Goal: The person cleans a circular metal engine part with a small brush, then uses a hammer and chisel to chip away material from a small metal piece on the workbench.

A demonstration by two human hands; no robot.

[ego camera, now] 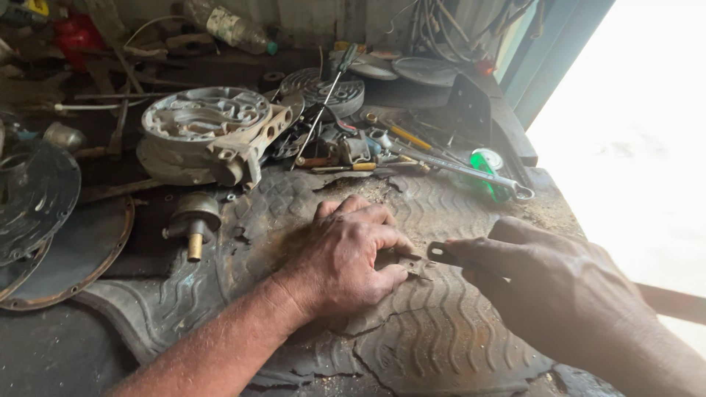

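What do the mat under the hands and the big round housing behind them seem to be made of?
Mat: probably old tyre rubber, black, matte, with wavy tread grooves and cracks. Round housing: likely cast aluminium, dull grey, ribbed and grimy. Small piece pinned by the left hand: seemingly thin dark metal.

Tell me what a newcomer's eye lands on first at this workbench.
First come the two hands at the centre: the left hand presses a small metal piece onto a worn tyre-tread mat, while the right hand holds a dark flat tool against it. Behind them, upper left, sits a round cast-metal housing. Spanners and screwdrivers lie scattered behind the mat.
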